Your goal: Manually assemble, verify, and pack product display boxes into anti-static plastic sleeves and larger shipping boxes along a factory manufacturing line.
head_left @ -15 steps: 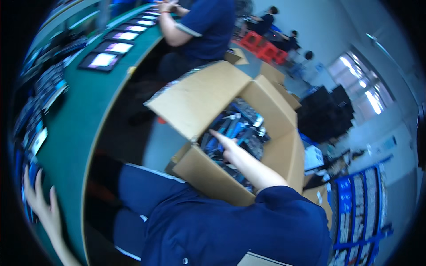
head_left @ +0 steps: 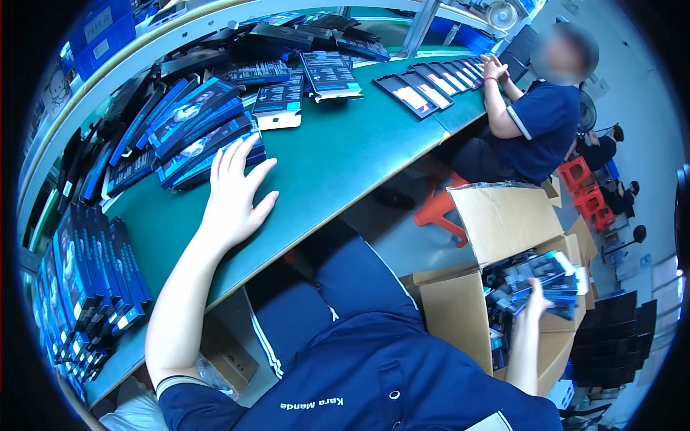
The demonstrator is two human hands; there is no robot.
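Observation:
My left hand (head_left: 236, 194) is open over the green tabletop (head_left: 316, 179), fingers spread, its fingertips at the near end of a heap of flat blue-and-black printed boxes (head_left: 198, 115). At the right, my right hand (head_left: 533, 309) is closed on a few similar flat printed boxes (head_left: 543, 276). It holds them at the mouth of an open cardboard carton (head_left: 454, 316), and several more of these boxes lie inside the carton. Where the held boxes end and those behind begin is hard to make out.
Neat stacks of the same boxes (head_left: 90, 276) stand on the table's left end. Black trays with pale inserts (head_left: 417, 97) line the far side, by a seated person (head_left: 535, 122). A red stool (head_left: 442, 212) stands beyond the carton. A metal shelf rail (head_left: 136, 54) runs behind the heap.
My view has swung left toward the table. My right hand, which was reaching into the carton, has come up with flat boxes in it. My left hand remains spread by the heap.

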